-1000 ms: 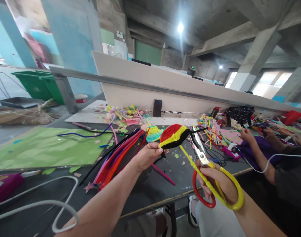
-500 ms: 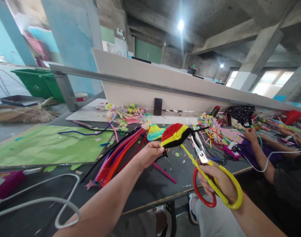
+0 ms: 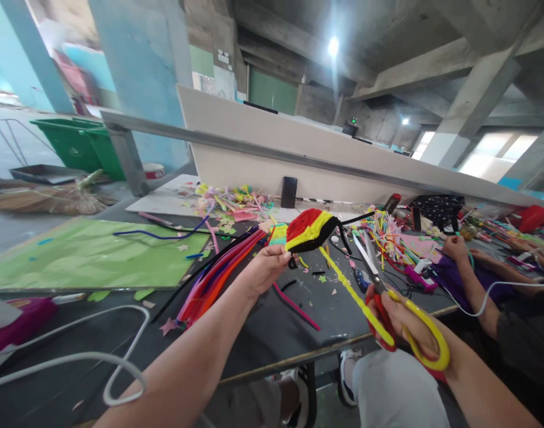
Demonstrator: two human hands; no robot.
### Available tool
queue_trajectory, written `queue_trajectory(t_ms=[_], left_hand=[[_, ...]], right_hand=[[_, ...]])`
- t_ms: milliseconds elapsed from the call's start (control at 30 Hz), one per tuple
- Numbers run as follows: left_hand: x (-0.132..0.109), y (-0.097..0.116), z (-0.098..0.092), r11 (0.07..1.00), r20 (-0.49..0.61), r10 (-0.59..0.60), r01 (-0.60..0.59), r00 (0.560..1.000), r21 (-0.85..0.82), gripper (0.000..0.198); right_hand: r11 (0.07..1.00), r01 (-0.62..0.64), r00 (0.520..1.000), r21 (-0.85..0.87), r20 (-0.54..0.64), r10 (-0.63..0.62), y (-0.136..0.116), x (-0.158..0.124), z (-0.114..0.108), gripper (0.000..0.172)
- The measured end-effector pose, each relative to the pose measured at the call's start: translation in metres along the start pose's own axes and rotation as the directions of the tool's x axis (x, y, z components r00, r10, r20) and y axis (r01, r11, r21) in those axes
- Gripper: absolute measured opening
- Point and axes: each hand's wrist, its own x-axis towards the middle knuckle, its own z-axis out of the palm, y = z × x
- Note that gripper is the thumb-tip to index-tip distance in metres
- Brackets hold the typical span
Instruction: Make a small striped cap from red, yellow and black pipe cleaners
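Observation:
My left hand (image 3: 272, 267) pinches the lower left corner of a leaf-shaped piece (image 3: 311, 230) made of red, yellow and black pipe cleaners, held above the table. Loose black ends stick out at its right tip. A yellow wrapped stem (image 3: 349, 288) slants from beneath it down to the right, its lower end passing in front of the scissors' red handle. My right hand (image 3: 403, 318) is closed around the handles of scissors (image 3: 375, 274), one red and one yellow. The blades point up and away, slightly apart, right of the piece. A yellow and turquoise striped piece (image 3: 278, 233) shows partly behind the leaf shape.
Left of centre lies a bundle of pipe cleaners (image 3: 218, 273), beside a green sheet (image 3: 93, 255). Glue guns (image 3: 26, 321) with white cords lie at both sides. A phone (image 3: 289, 192) leans on the back panel. A co-worker's hand (image 3: 455, 246) is at the right.
The scissors have moved right and slightly down, away from the piece, and their blades look turned. The striped piece has shifted a little left and up in view, still in my left hand.

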Motion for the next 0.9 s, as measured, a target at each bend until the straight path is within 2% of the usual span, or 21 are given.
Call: queue_trajectory(t_ms=[100,200,400,467,600,767,900], left_hand=[[0.003,0.001,-0.004,1.000,-0.097,0.006,-0.005,0.995,0.008,0.020],[0.005,0.000,-0.004,0.998,-0.122,0.027,-0.019,0.992,0.065,0.019],[0.003,-0.003,0.001,0.986,-0.113,0.045,-0.026,0.993,0.164,0.019],[0.002,-0.003,0.001,0.979,-0.097,0.058,-0.037,0.994,0.203,0.019],[0.002,-0.004,-0.001,0.958,-0.048,0.083,-0.066,0.995,0.280,0.019],[0.000,-0.003,0.001,0.933,0.026,0.091,-0.095,0.995,0.346,0.018],[-0.002,-0.002,0.006,0.930,0.039,0.087,-0.095,0.995,0.355,0.022]], right_hand=[[0.959,0.096,0.986,-0.268,-0.108,-0.128,-0.001,-0.006,-0.025,0.052],[0.866,0.138,0.971,-0.481,-0.106,-0.214,-0.004,-0.016,-0.040,0.051],[0.693,0.082,0.988,-0.717,-0.034,-0.151,-0.016,-0.029,-0.030,0.052],[0.670,0.055,0.993,-0.740,-0.028,-0.112,-0.019,-0.027,-0.025,0.051],[0.697,-0.040,0.998,-0.716,-0.062,-0.006,-0.021,-0.022,-0.019,0.053],[0.760,-0.046,0.989,-0.649,-0.135,-0.056,-0.016,-0.020,-0.018,0.049],[0.795,-0.055,0.982,-0.605,-0.178,-0.068,-0.013,-0.019,-0.018,0.045]])
